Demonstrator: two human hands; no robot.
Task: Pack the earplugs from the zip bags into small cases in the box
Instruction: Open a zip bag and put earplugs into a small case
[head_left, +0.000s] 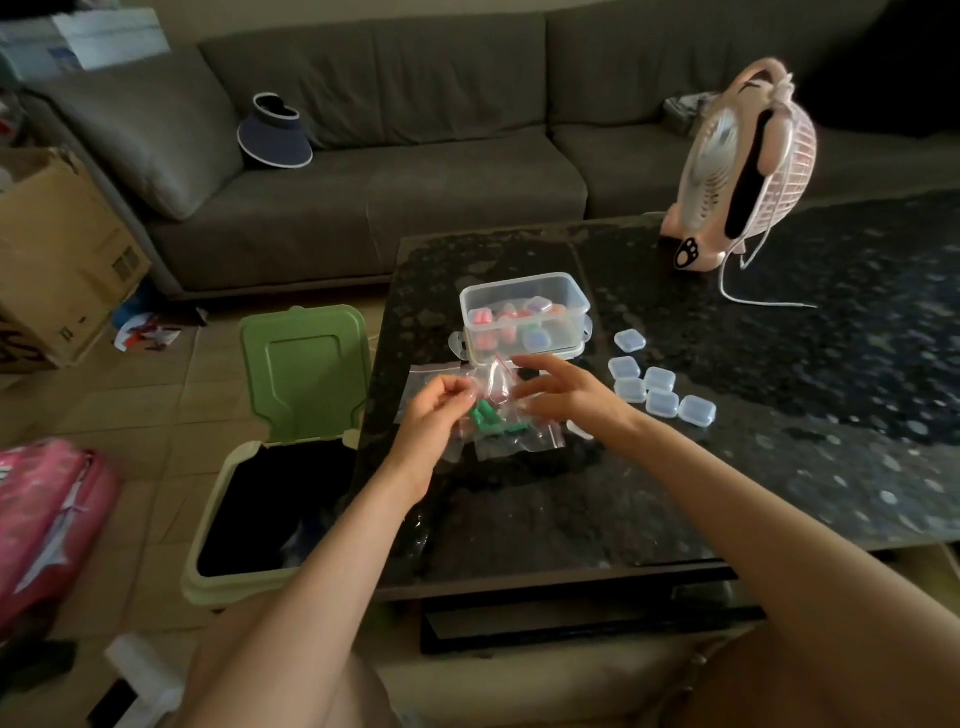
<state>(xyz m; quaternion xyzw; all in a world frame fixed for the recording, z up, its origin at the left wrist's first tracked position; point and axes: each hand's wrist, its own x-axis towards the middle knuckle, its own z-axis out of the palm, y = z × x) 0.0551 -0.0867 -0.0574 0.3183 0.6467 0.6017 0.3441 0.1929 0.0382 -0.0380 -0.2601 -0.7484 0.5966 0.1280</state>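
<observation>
While the green earplugs lie sealed inside a heap of clear zip bags at the middle of the frame, on the left part of the dark bench, both hands are busy over that heap. The left hand comes in from the lower left, its fingers curled close together and pinching the edge of one bag just above the green plugs. The right hand reaches in from the lower right with its fingers spread and loose, holding nothing. They sit over the top of the bags, though I cannot tell whether they touch the plastic.

Just above the bags in the frame stands the clear box, open at the top, with filled cases inside showing pink, orange and purple. To the right of the hands a cluster of empty cases lies on the bench, with one more a little above them.

A pink fan stands at the upper right of the bench, its white cord trailing beside it. Left of the bench, on the floor, is a bin with its green lid raised. A grey sofa runs across the top of the frame with a dark visor on it. A cardboard box sits at the left edge and a pink bag at the lower left.
</observation>
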